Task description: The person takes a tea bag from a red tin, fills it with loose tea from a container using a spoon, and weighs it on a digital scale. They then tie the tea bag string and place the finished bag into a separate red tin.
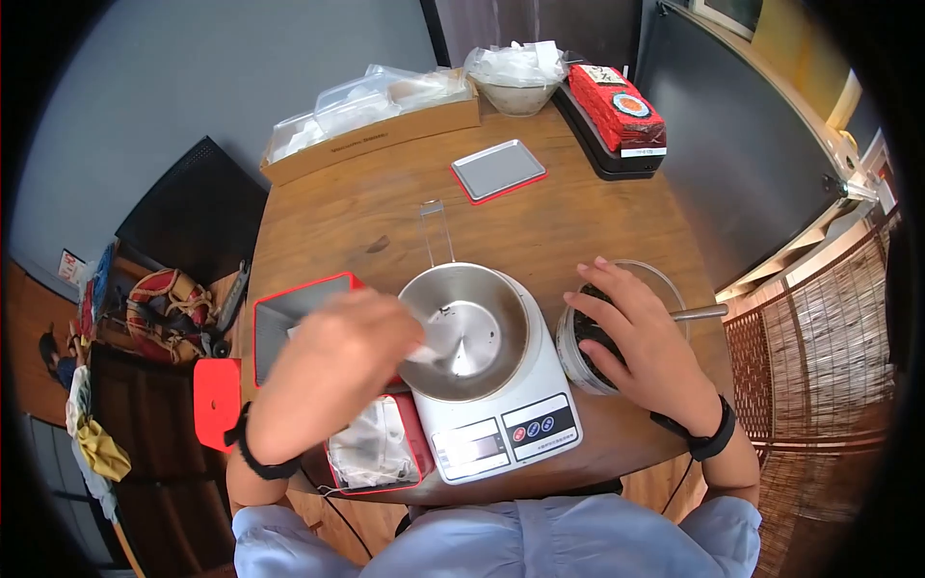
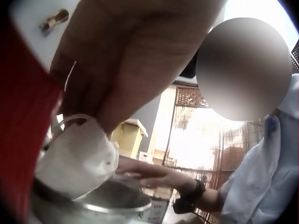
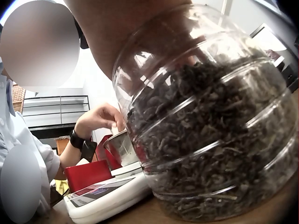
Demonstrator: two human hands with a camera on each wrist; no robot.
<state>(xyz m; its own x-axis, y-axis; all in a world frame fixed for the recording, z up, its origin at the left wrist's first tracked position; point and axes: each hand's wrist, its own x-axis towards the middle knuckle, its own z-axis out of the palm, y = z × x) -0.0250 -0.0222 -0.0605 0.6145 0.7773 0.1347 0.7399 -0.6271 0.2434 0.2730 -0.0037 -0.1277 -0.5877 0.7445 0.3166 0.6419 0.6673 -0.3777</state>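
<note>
My left hand (image 1: 347, 352) pinches a white tea bag (image 2: 79, 161) with a thin string loop. It hangs over the left side of a steel pan (image 1: 515, 318), whose floor holds a few dark leaf bits. The pan stands on a white kitchen scale (image 1: 482, 424), its handle pointing away. My right hand (image 1: 641, 337) lies with spread fingers over the mouth of a clear jar (image 3: 210, 126) of dried dark tea leaves, right of the scale. A metal spoon handle (image 1: 701, 312) sticks out to the right beyond that hand, across a round clear rim (image 1: 641, 262).
Left of the scale stand a red box (image 1: 424, 433) of white bags and another red-rimmed box (image 1: 279, 299), with a red lid (image 1: 217, 400) beside. Farther back are a small grey tray (image 1: 499, 170), a cardboard box (image 1: 385, 130), a covered bowl (image 1: 520, 96) and a red package (image 1: 617, 106).
</note>
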